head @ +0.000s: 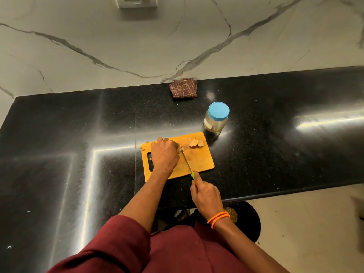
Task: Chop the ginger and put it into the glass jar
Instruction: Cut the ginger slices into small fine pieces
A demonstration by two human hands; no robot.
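Your left hand curls down over a small lump of pale brown ginger on the flat orange wooden cutting board, and your right hand is wrapped tight around the green handle of the thin metal knife, whose blade touches the ginger. Two cut ginger slices lie near the board's far edge. The clear glass jar with the blue lid stands shut on the shiny black counter, just past the board's far right corner.
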